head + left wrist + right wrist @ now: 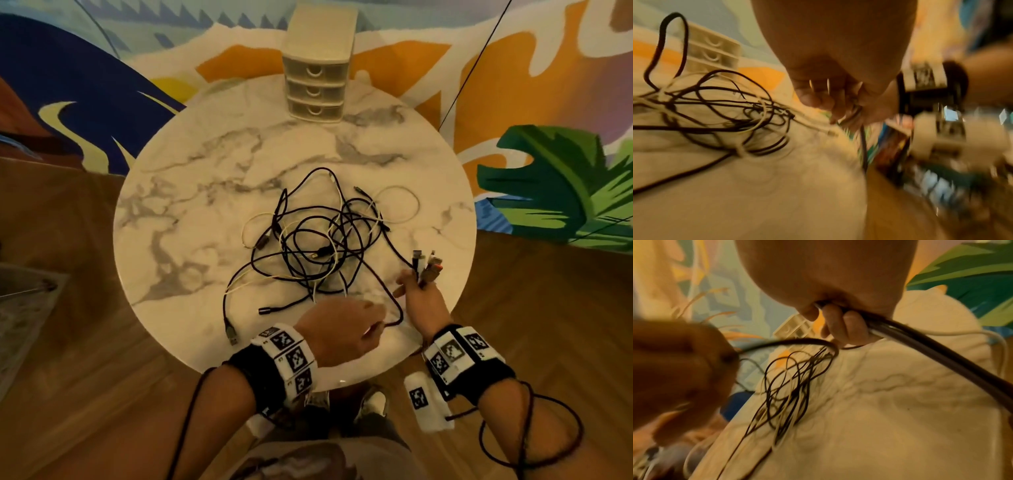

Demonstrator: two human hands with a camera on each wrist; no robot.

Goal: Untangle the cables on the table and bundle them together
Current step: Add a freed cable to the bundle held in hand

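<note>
The right hand [419, 298], at the lower right of the head view, is closed round a gathered bunch of connector ends [426, 262] that stand up out of the fist, its fingers curled on their cords as the right wrist view confirms. The left hand [337, 330] sits just beside it, lower centre of the frame, fingers curled down on a dark cable [394, 301] that loops from the right hand's bunch round to the left fingertips; the left wrist view is blurred, but a dark cord does run down out of those fingers. So both hands are clamped on cable, close together but not touching. From them the tangle of cables [318, 240], black and white strands crossing many times, lies toward the upper left, in the middle of the round marble surface [191, 192], nearer the left hand than the right. It has no single long axis, being a loose knot with loops fanning outward, but loose ends trail toward the lower left, where a USB plug [232, 335] lies near the near edge. My judgement is that the coming move is a pull of one strand toward the lower right, away from the knot. Bare marble lies to the left and above; a small drawer unit [317, 87] stands at the top edge, well apart. The right hand is close to the surface's rim, so room that way is short.
</note>
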